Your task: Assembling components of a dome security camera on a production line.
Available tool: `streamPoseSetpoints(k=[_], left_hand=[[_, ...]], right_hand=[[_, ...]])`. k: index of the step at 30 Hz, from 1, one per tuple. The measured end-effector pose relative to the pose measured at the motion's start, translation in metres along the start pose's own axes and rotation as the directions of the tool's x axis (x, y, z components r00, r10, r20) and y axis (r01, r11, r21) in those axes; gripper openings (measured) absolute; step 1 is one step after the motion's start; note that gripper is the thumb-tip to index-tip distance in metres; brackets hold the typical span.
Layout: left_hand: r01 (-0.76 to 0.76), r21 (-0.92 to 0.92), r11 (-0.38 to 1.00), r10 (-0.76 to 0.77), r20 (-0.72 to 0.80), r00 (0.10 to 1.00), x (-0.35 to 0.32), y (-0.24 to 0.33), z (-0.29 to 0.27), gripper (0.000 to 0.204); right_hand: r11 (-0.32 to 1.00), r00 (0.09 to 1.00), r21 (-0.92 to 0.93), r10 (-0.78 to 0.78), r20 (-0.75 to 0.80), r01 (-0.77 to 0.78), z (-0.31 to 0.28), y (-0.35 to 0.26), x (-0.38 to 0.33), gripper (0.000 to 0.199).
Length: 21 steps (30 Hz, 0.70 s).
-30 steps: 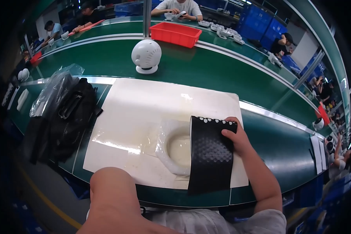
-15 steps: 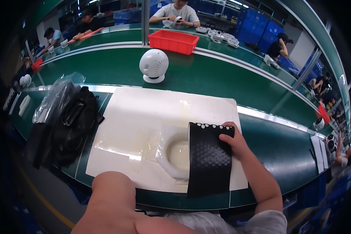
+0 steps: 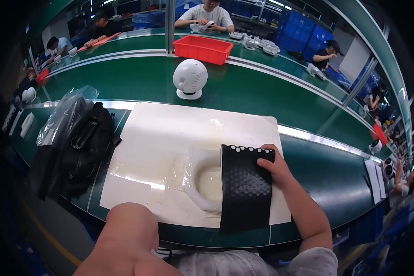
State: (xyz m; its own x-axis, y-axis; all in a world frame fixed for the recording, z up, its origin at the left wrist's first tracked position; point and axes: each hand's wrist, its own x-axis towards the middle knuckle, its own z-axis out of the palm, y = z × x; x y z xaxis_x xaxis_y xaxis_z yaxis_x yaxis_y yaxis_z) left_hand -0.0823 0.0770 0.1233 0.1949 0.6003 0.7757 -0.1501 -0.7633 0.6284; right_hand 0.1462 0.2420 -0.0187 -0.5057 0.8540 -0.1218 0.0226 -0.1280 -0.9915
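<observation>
Little has changed over the last second: the right hand (image 3: pixel 272 166) still grips the far right corner of the black sheet (image 3: pixel 245 188), fingers curled over its dotted top edge, and the sheet has stayed upright-lengthwise on the near right part of the white mat (image 3: pixel 170 138), half covering the bagged white ring (image 3: pixel 202 181). Only the view has shifted a little. So the handling looks paused, not advanced.

The left hand cannot be seen; only a bare forearm (image 3: pixel 124 244) fills the near edge, so I cannot tell its grip.

The sheet's near end overhangs the mat toward the desk (image 3: pixel 336 184) edge. Open mat lies to the far and left; black bags (image 3: pixel 78 147) crowd the left side, a white fan (image 3: pixel 190 79) stands well beyond.
</observation>
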Motion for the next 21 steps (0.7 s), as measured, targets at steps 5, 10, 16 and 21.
streamPoseSetpoints(k=[5,10,16,21], left_hand=[[0.006,0.024,1.000,-0.006,-0.002,1.000,0.0006,-0.0020,-0.0025,0.038],[0.016,0.052,0.999,-0.015,-0.014,1.000,0.0005,-0.0026,-0.0043,0.040],[0.019,0.083,0.996,-0.017,-0.022,1.000,0.0005,-0.0037,-0.0075,0.043],[0.035,0.106,0.994,-0.032,-0.037,0.999,-0.0016,-0.0058,-0.0099,0.046]], right_hand=[[1.000,1.000,0.003,0.002,0.007,-0.002,-0.0015,0.0023,0.0015,0.041],[0.999,1.000,0.036,0.019,0.004,-0.020,0.0022,-0.0033,-0.0013,0.041],[1.000,1.000,-0.010,-0.002,-0.012,0.002,0.0024,-0.0009,-0.0003,0.042],[1.000,1.000,-0.006,0.008,-0.017,-0.008,0.0018,-0.0008,0.0002,0.043]])
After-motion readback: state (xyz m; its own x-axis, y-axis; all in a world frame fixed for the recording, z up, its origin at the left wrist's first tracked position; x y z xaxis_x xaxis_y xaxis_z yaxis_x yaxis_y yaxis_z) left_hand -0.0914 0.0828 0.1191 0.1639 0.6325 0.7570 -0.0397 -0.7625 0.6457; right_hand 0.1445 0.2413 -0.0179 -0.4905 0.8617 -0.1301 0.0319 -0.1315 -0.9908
